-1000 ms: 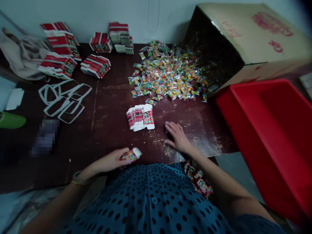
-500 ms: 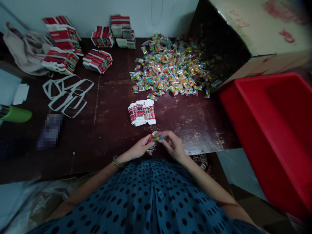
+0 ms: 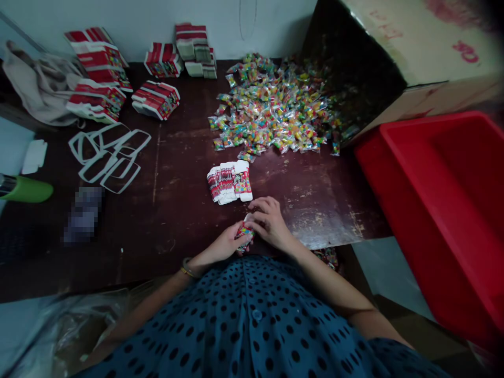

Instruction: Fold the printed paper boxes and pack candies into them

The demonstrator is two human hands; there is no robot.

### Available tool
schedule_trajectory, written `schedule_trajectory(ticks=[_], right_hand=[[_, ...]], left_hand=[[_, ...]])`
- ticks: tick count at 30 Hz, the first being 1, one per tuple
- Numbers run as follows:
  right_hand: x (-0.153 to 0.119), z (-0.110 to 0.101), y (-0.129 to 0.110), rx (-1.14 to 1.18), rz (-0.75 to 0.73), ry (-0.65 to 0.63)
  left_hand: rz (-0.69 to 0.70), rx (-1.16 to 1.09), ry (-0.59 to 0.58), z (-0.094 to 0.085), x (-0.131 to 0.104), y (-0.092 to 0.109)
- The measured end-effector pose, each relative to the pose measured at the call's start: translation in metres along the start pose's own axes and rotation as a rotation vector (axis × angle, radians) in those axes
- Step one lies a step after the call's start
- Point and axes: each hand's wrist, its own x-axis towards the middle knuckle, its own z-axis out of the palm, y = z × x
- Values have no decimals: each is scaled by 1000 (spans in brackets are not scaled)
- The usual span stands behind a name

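Observation:
My left hand (image 3: 227,242) is closed round a small red printed candy box (image 3: 244,234) near the table's front edge. Over the top of that box is my right hand (image 3: 271,223), its thumb at the white flap and its fingers apart and curved, with nothing seen between them. Just beyond my hands lies a fanned row of flat red and white boxes (image 3: 228,182). Farther back spreads a large heap of small clear packets of colourful candy (image 3: 271,110).
Stacks of red cartons (image 3: 155,98) stand at the back left, near white loops (image 3: 110,155), a cloth bag (image 3: 43,86) and a green bottle (image 3: 31,189). On the right are a large cardboard box (image 3: 425,47) and a red bin (image 3: 397,210).
The candy packet that was between my right fingers at the box no longer shows. My right fingers have opened and lifted a little forward; my left hand still holds the box.

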Motion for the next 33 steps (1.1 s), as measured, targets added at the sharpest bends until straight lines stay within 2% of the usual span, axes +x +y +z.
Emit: schedule_trajectory(ticks=[2, 3, 5, 6, 8, 10, 13, 17, 19, 22, 24, 27, 30, 31, 33], right_hand=[[-4, 4, -2, 228, 38, -40], [-7, 7, -2, 360, 103, 6], [-13, 13, 0, 657, 312, 129], [-16, 16, 2, 814, 431, 145], [-18, 21, 5, 1099, 622, 38], [-17, 24, 7, 1245, 712, -87], [-10, 19, 2, 1143, 651, -129], [-1, 2, -10, 714, 281, -93], [2, -5, -13, 586, 167, -55], [9, -11, -12, 541, 191, -18], [12, -9, -10, 537, 213, -38], [10, 3, -8, 481, 144, -53], [1, 10, -6, 414, 116, 4], [-3, 6, -5, 408, 139, 22], [-13, -16, -2, 406, 197, -2]], left_hand=[[24, -20, 33, -3, 0, 1], [39, -48, 57, -5, 0, 2], [49, -117, 106, -8, 2, 2], [46, -143, 120, -9, 3, 2], [42, -142, 117, -11, 4, 2], [71, -61, 106, -11, 4, 1], [130, 89, 148, -12, 3, 3], [162, 34, 134, -14, 7, 9], [172, -54, 97, -16, 9, 12], [200, -116, 50, -20, 8, 15], [205, -93, 39, -20, 4, 15], [144, -102, 78, -17, 0, 12], [58, -242, 68, -5, 3, 7], [48, -270, 57, -1, 5, 6], [63, -257, 25, 5, 9, 7]])
